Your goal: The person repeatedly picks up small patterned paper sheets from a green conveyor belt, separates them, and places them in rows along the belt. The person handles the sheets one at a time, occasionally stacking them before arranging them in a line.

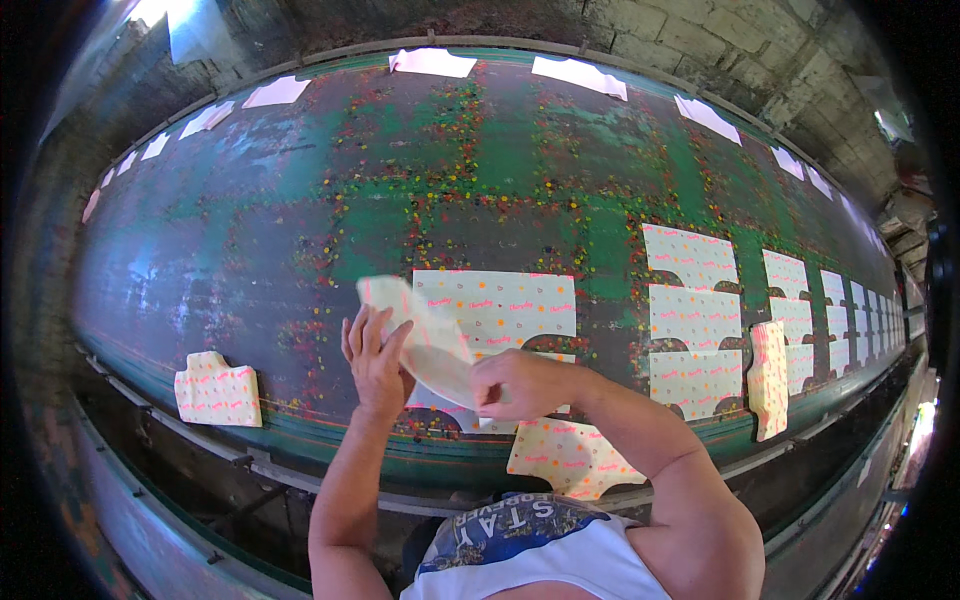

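Note:
A pale printed fabric piece (pixel 425 335), slightly blurred, is lifted and tilted above the long table. My right hand (pixel 520 385) is closed on its lower right end. At its left side my left hand (pixel 375 362) is raised with fingers spread, touching or very close to the cloth; I cannot tell which. Underneath lie flat fabric pieces (pixel 510 305) with pink lettering and small orange marks, partly covered by my hands and the lifted piece. Another printed piece (pixel 570 460) rests over the table's near edge, just below my right forearm.
The long dark green table (pixel 270 240) is speckled with paint. A stack of printed pieces (pixel 217 392) sits near left, and a narrow bundle (pixel 768 380) near right. Rows of flat printed panels (pixel 695 310) extend rightward. Plain white pieces (pixel 435 62) line the far edge, before a block wall (pixel 690 40).

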The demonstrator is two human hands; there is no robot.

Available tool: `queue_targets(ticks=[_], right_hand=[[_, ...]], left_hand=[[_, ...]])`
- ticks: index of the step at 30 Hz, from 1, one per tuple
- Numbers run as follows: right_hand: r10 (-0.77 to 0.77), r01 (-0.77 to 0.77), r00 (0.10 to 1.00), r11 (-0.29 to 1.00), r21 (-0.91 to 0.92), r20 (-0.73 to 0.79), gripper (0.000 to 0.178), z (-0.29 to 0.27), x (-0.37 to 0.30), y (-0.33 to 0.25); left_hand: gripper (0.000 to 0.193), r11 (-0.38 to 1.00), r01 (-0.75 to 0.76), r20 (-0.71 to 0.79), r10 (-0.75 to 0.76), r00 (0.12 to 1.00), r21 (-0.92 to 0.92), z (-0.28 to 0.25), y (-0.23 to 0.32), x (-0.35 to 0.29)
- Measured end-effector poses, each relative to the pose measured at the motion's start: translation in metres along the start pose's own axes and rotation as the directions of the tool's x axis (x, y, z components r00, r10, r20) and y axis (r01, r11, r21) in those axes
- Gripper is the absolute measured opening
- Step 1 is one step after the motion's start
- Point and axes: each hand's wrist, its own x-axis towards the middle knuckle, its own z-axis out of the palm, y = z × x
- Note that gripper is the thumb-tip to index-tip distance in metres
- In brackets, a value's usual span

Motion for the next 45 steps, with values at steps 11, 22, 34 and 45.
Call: queue_targets(ticks=[11, 22, 34, 45], right_hand=[[0.341, -0.567, 0.68, 0.806, -0.172, -0.649, 0.006, -0.094, -0.078, 0.063], [0.264, -0.766, 0.586, 0.489, -0.417, -0.766, 0.013, -0.117, -0.053, 0.123], [0.428, -0.764, 0.644, 0.317, -0.562, -0.635, 0.017, -0.12, -0.043, 0.106], [-0.008, 0.012, 0.997, 0.998, 0.056, -0.072, 0.015, 0.048, -0.033, -0.017]], left_hand=[[0.015, 0.646, 0.619, 0.496, -0.397, 0.772, -0.446, 0.019, -0.037, 0.033], [0.023, 0.834, 0.476, 0.324, -0.385, 0.864, -0.28, 0.097, -0.05, 0.089], [0.029, 0.741, 0.614, 0.291, -0.544, 0.787, -0.273, 0.103, -0.046, 0.096], [0.018, 0.906, 0.197, 0.292, -0.086, 0.953, -0.376, 0.063, -0.046, 0.084]])
